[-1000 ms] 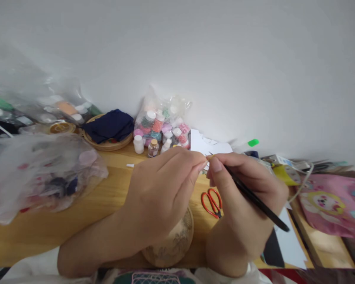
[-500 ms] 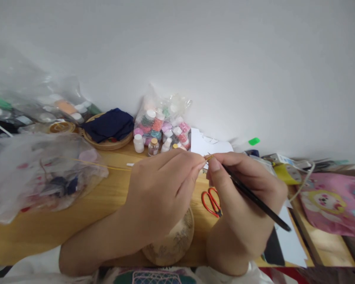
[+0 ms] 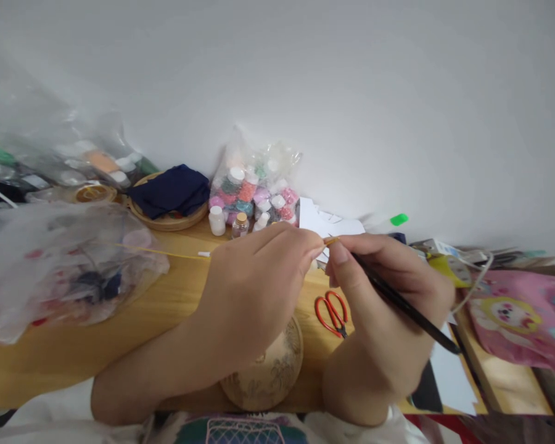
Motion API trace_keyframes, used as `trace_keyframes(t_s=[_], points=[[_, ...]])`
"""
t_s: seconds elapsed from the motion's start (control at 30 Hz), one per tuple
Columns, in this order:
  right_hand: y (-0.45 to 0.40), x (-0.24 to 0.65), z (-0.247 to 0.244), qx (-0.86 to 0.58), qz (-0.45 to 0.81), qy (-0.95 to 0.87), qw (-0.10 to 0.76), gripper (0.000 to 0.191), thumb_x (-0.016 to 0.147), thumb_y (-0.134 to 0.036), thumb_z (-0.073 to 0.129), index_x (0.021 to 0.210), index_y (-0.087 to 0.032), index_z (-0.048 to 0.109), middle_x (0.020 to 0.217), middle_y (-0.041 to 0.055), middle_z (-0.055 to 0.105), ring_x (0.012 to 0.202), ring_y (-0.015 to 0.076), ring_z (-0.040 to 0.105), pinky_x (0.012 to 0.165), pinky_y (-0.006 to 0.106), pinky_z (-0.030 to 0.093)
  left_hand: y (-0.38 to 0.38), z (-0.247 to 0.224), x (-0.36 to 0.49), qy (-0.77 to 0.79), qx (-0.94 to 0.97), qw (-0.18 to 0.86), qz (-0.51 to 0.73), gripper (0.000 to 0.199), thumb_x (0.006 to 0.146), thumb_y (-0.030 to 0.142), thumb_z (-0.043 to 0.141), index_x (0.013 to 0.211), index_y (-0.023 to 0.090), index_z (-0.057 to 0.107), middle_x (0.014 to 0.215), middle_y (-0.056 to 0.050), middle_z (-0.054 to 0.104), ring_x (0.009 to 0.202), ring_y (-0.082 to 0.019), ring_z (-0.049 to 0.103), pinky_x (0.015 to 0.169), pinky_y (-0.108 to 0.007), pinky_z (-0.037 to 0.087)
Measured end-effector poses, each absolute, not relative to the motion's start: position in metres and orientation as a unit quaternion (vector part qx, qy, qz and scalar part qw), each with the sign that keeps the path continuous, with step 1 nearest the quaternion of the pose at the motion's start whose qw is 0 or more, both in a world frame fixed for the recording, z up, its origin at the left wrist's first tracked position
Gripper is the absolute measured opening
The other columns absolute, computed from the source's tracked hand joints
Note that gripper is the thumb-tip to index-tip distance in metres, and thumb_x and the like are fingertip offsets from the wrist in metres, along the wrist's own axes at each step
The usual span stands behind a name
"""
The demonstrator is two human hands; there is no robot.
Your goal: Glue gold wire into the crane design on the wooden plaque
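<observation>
Left of the red-handled scissors (image 3: 333, 316) on the yellowish wooden bench (image 3: 180, 290), the left hand (image 3: 259, 290) has its grip pinched closed on thin yellow thread (image 3: 176, 254); right of them, the right hand (image 3: 383, 327) wraps its grip around a slim black tool (image 3: 407, 308). Nearer than the scissors, lettering on the person's clothing (image 3: 245, 430) is illegibly blurred.
</observation>
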State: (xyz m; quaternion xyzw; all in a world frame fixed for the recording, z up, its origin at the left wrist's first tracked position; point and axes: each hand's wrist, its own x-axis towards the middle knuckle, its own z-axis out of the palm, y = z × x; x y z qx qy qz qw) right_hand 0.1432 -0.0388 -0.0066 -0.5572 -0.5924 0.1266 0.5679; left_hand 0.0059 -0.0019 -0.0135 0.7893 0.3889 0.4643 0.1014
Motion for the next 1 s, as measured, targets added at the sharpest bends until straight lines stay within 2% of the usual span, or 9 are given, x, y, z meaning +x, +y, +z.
trace_keyframes(t_s=[0.27,0.37,0.47,0.53,0.63,0.73,0.87,1.0], points=[[-0.034,0.142,0.000,-0.551,0.135,-0.587,0.578,0.006,0.083,-0.017,0.075,0.081,-0.023,0.074,0.063,-0.0047,0.065,0.055,0.0103,0.054,0.050,0.027,0.042,-0.005,-0.008,0.000,0.398,0.807,0.057,0.433,0.020,0.098,0.018,0.053,0.085,0.022,0.068,0.078,0.003,0.071,0.075,-0.013,0.066,0.066,-0.024,0.044],[-0.030,0.143,0.002,-0.540,0.172,-0.597,0.568,0.002,0.085,-0.020,0.074,0.083,-0.021,0.074,0.071,-0.0037,0.070,0.057,0.0089,0.056,0.055,0.025,0.047,-0.001,-0.003,-0.002,0.447,0.801,0.079,0.390,0.025,0.100,0.026,0.050,0.086,0.026,0.070,0.076,0.003,0.068,0.078,-0.017,0.065,0.069,-0.028,0.041],[-0.027,0.144,0.003,-0.548,0.196,-0.618,0.529,0.005,0.088,-0.018,0.071,0.085,-0.022,0.072,0.076,-0.0046,0.071,0.063,0.0091,0.060,0.061,0.024,0.051,0.006,0.003,-0.002,0.470,0.827,0.132,0.280,0.024,0.098,0.026,0.049,0.086,0.028,0.070,0.065,0.003,0.057,0.069,-0.018,0.060,0.067,-0.031,0.037],[-0.026,0.145,0.004,-0.557,0.181,-0.626,0.515,0.009,0.088,-0.016,0.069,0.084,-0.024,0.073,0.075,-0.0052,0.070,0.066,0.0098,0.062,0.062,0.025,0.050,0.009,0.005,-0.002,0.479,0.834,0.121,0.245,0.025,0.098,0.030,0.048,0.089,0.028,0.071,0.062,0.003,0.053,0.064,-0.018,0.054,0.065,-0.033,0.032],[-0.024,0.145,0.006,-0.546,0.158,-0.640,0.517,0.019,0.088,-0.009,0.068,0.083,-0.026,0.074,0.074,-0.0054,0.070,0.066,0.0110,0.064,0.063,0.025,0.051,0.011,0.005,-0.002,0.469,0.825,0.106,0.298,0.027,0.098,0.033,0.047,0.090,0.025,0.071,0.068,0.002,0.058,0.063,-0.016,0.051,0.064,-0.035,0.028],[-0.023,0.146,0.006,-0.518,0.161,-0.650,0.532,0.022,0.089,-0.008,0.066,0.084,-0.028,0.073,0.073,-0.0055,0.072,0.067,0.0122,0.066,0.062,0.025,0.052,0.010,0.004,-0.002,0.454,0.812,0.130,0.342,0.023,0.096,0.031,0.052,0.087,0.021,0.071,0.072,0.001,0.063,0.063,-0.015,0.053,0.065,-0.034,0.030],[-0.023,0.147,0.004,-0.524,0.166,-0.643,0.534,0.022,0.090,-0.006,0.065,0.084,-0.027,0.071,0.073,-0.0056,0.070,0.069,0.0113,0.066,0.065,0.024,0.053,0.011,0.005,0.001,0.474,0.815,0.145,0.300,0.021,0.096,0.032,0.052,0.088,0.024,0.071,0.070,0.002,0.064,0.063,-0.015,0.054,0.068,-0.033,0.033],[-0.019,0.149,0.000,-0.542,0.175,-0.631,0.528,0.012,0.090,-0.014,0.067,0.084,-0.023,0.072,0.074,-0.0053,0.069,0.067,0.0089,0.065,0.062,0.021,0.053,0.012,0.000,0.004,0.477,0.825,0.145,0.268,0.022,0.098,0.030,0.049,0.090,0.028,0.069,0.078,0.003,0.068,0.068,-0.016,0.057,0.071,-0.032,0.037]])
